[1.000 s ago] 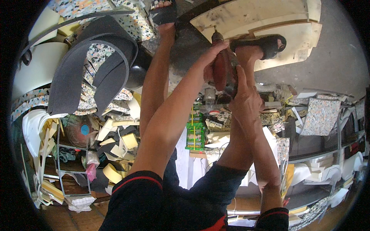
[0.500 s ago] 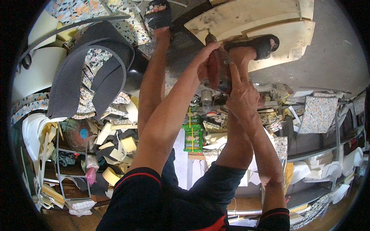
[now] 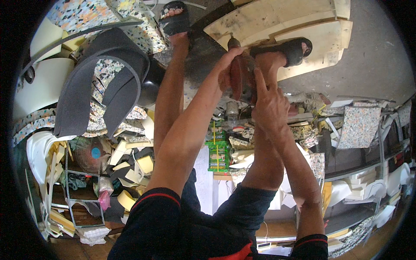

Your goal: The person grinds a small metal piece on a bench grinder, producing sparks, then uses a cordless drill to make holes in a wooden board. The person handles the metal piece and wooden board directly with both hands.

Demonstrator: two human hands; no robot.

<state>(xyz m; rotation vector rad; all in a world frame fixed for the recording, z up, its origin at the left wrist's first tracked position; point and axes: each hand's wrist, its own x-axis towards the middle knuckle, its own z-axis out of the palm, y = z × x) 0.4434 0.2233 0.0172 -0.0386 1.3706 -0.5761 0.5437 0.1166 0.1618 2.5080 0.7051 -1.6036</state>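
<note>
Between my two hands is a dark red power drill (image 3: pixel 244 78). Its chuck (image 3: pixel 234 43) points away from me, with a thin bit over the edge of a curved plywood piece (image 3: pixel 264 26); whether the bit touches the wood I cannot tell. My left hand (image 3: pixel 226 71) is wrapped around the drill's left side, thumb up near the chuck. At the rear of the drill, my right hand (image 3: pixel 271 106) holds it with the index finger stretched along the body; its other fingers are partly hidden. My right sandaled foot (image 3: pixel 294 54) stands on the plywood.
Dark grey foam sheet (image 3: pixel 71 102) lies curled at the left, by speckled foam slabs (image 3: pixel 82 13). A fan (image 3: pixel 93 152) and a metal rack (image 3: pixel 84 200) stand lower left among foam scraps. Green packets (image 3: pixel 218 158) lie between my legs. Shelves with white foam pieces (image 3: pixel 362 186) are at right.
The drill and both hands have shifted slightly left in view, and less of the bit shows beyond the chuck. Both hands keep their hold.
</note>
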